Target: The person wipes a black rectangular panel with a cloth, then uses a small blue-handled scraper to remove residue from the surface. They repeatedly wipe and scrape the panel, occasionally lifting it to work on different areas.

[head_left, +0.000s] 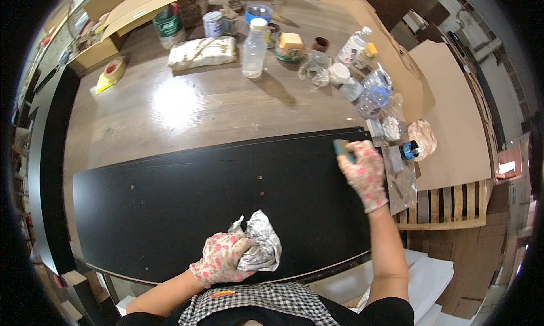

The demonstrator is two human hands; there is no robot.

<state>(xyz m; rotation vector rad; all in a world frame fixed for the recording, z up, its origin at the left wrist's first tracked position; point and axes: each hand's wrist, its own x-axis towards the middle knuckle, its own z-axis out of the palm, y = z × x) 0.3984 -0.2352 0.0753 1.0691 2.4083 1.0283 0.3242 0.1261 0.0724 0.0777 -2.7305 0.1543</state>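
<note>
A wide black panel with small holes lies before me on the wood-look table. My left hand, in a pink-dotted glove, is closed on a crumpled white rag with grey smudges over the panel's near edge. At the panel's far right corner, my right hand wears a matching glove. Its fingers pinch a small flat blue-grey block against the black surface; most of the block is hidden, and I cannot tell its exact kind.
Along the table's back stand a clear bottle with a white cap, a folded white cloth and several jars. A roll of tape lies at the left. Bottles, plastic wrap and a dark blue container crowd the right edge by cardboard.
</note>
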